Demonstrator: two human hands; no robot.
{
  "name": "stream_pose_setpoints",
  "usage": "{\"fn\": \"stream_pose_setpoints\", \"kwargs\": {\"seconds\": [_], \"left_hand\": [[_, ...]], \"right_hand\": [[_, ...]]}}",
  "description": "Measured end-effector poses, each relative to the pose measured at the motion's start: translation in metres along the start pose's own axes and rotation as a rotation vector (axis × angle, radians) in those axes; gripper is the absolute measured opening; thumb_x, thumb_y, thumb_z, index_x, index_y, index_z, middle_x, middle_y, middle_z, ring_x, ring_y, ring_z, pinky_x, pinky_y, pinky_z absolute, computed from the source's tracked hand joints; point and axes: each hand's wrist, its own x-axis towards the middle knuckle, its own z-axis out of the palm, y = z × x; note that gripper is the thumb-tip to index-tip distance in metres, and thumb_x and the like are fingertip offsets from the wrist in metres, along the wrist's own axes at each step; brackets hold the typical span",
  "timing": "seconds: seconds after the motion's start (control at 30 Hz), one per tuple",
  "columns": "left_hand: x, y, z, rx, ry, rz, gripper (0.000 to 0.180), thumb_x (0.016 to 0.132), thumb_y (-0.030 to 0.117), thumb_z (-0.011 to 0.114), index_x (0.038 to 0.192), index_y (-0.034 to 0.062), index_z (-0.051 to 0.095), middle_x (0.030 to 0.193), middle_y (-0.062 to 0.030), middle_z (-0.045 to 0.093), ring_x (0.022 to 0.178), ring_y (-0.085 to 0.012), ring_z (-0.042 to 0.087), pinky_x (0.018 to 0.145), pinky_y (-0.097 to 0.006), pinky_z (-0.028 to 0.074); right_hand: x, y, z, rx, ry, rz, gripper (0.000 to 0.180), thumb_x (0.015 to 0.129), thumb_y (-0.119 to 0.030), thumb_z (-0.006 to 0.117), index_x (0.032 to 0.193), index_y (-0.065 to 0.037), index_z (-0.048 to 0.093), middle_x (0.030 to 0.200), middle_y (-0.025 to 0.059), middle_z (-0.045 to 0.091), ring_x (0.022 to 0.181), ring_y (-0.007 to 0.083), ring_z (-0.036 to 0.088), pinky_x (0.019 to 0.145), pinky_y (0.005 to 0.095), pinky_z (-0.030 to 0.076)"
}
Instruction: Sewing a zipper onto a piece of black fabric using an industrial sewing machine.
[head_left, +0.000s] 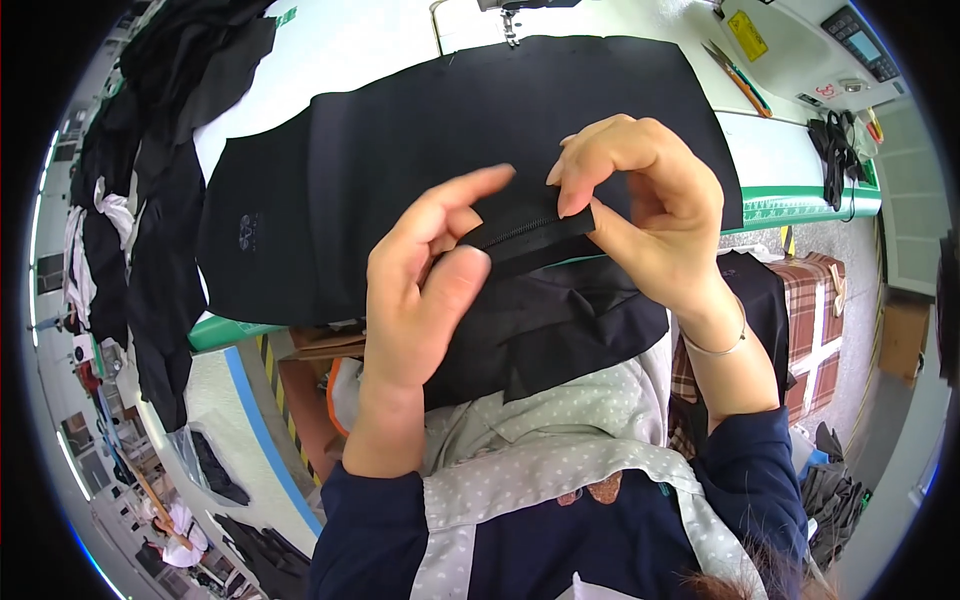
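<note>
We hold the zipper strip [528,234] above the black cloth [430,150], fingers [580,185] of the right hand [665,215] pinching its right end, the left hand [412,280] gripping near the other, index finger raised. Held at 2 places, it probably lies straighter, teeth visible. The white, green-edged bench [790,198] carries a sewing machine [790,50] and scissors [738,78]; beyond shows gray floor [858,270].

Upper right, there's a slim pointed tool with an orange handle [758,99], and just below it black cords [834,160] lie bunched! Lower down comes red-brown plaid cloth [803,388], a cardboard box [899,333] farther right. Far lower left, a person in white [183,537]!
</note>
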Motion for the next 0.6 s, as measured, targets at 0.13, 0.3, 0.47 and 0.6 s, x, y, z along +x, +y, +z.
{"fn": "stream_pose_setpoints", "kwargs": {"seconds": [0.13,0.3,0.47,0.6], "left_hand": [[-0.001,-0.009,-0.005,-0.121,-0.013,-0.159,0.015,0.094,0.014,0.067,0.094,-0.0005,0.068,0.072,0.0068,0.053,0.064,0.0003,0.04,0.057,-0.017,0.031],[-0.002,-0.013,0.004,-0.112,0.106,-0.064,0.011,0.093,0.009,0.069,0.088,-0.0009,0.067,0.07,0.0078,0.053,0.062,0.0014,0.04,0.054,-0.017,0.028],[-0.001,-0.017,0.007,0.016,0.235,0.036,0.01,0.094,0.007,0.067,0.089,-0.0019,0.067,0.07,0.0065,0.055,0.06,0.0012,0.042,0.053,-0.017,0.03],[-0.002,-0.02,0.007,-0.068,0.16,-0.009,0.009,0.095,0.006,0.065,0.093,-0.0028,0.066,0.071,0.0031,0.058,0.057,-0.0011,0.048,0.051,-0.017,0.035]], "right_hand": [[-0.008,0.007,0.008,0.061,0.048,0.027,0.025,0.068,0.016,0.061,0.084,-0.003,0.064,0.088,0.0056,0.065,0.084,0.0157,0.064,0.079,0.0283,0.051],[-0.013,0.006,0.021,0.111,0.293,0.204,0.023,0.085,0.01,0.067,0.104,-0.001,0.06,0.101,0.0044,0.064,0.091,0.0109,0.064,0.08,0.0238,0.053],[-0.024,-0.005,0.026,0.331,0.265,0.377,0.021,0.087,0.007,0.069,0.101,0.001,0.054,0.097,0.0079,0.066,0.088,0.0094,0.067,0.079,0.0218,0.055],[-0.024,0.0,0.034,0.468,0.28,0.423,0.023,0.087,0.008,0.068,0.098,-0.001,0.05,0.093,0.0086,0.067,0.086,0.0097,0.068,0.079,0.0221,0.056]]}}
